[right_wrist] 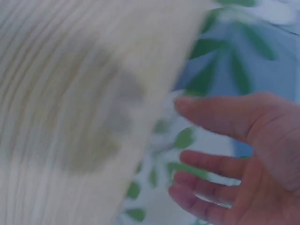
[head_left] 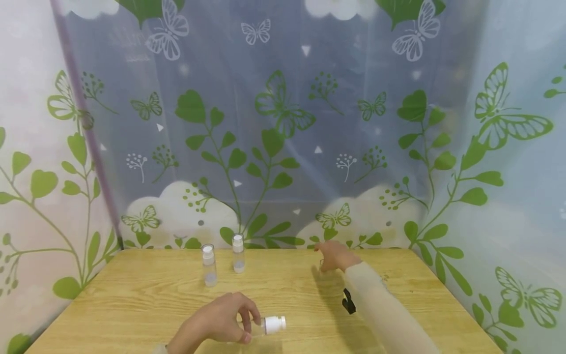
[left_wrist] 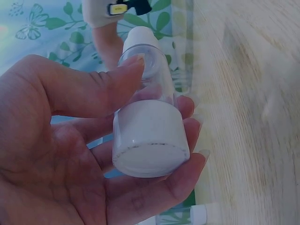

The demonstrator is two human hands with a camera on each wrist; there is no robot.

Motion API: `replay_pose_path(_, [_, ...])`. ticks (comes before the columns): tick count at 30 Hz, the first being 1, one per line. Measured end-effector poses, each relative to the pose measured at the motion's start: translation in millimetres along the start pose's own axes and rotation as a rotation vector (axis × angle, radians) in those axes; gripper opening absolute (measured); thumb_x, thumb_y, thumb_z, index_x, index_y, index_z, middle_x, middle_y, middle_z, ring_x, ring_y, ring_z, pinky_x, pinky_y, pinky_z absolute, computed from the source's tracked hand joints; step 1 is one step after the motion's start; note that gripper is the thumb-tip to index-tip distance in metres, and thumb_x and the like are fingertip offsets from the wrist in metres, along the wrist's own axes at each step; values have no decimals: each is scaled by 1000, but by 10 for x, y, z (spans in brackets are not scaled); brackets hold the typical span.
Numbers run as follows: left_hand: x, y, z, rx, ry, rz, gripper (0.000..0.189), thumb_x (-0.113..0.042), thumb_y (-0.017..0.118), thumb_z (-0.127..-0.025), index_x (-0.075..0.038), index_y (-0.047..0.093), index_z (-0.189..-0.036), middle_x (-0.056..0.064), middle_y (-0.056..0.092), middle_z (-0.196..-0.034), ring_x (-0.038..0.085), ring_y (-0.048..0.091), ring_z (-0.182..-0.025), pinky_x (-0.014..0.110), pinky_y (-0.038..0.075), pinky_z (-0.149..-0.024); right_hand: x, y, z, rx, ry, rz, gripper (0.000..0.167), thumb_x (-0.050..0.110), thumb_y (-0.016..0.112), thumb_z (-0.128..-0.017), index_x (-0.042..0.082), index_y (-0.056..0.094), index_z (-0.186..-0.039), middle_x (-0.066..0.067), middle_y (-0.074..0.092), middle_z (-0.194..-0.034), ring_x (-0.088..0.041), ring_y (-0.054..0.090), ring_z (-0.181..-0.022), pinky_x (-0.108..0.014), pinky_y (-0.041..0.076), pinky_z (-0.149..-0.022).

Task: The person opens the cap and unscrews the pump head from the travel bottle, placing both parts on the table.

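Observation:
My left hand holds a small clear bottle with a white pump neck, tilted on its side above the near part of the table. In the left wrist view, the thumb and curled fingers surround the bottle's clear body, with its white end facing the camera. Over the far right part of the table, my right hand reaches forward. Its fingers are spread and loosely bent in the right wrist view, holding nothing. A faint clear outline near its fingertips in the head view is too indistinct to name.
Two clear bottles with white pump tops, one nearer and one farther back, stand upright on the wooden table at back left. A patterned curtain hangs behind it. A black clip sits by the right sleeve.

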State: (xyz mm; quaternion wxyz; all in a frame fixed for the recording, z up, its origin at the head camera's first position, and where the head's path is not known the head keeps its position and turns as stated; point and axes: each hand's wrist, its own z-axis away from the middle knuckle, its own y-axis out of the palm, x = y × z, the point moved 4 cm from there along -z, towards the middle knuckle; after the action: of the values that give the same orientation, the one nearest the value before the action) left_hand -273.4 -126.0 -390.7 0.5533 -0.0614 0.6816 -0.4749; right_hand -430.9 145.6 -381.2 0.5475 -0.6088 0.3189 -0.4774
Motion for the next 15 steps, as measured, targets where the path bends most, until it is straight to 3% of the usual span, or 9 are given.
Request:
replay_pose_path(4, [3,27,2,-6,-14,-3,31,4,77,-74,-12,76,-101,3,75,-84,12,54,-60,45,58,-74,92,-127,117,-104,-79,-45,53,9,80,-87,7,61,-137,-20,65,-138,-38,66,-118,-54,54,-100])
replay_pose_path(7, [3,44,-4,-7,-19,-21,31,3,78,-74,-13,77,-101,3,75,-84,12,57,-66,49,58,-78,206,-189,244,-138,-143,-86,47,9,80,-88,6,64,-131,-20,69,-129,-39,66,-117,-54,55,-97])
replay_pose_path(10, [4,52,-14,-4,-17,-35,31,3,78,-74,-14,76,-101,2,75,-84,11,58,-69,42,57,-77,352,-197,393,-98,-202,-121,41,10,79,-89,5,65,-128,-19,69,-122,-38,65,-114,-53,55,-93])
replay_pose_path(15, [12,69,-27,6,-12,-44,30,2,78,-74,-12,76,-100,2,75,-82,9,58,-70,33,53,-74,567,-126,613,36,-309,-147,38,15,76,-93,7,65,-128,-16,68,-123,-36,65,-112,-50,55,-91])
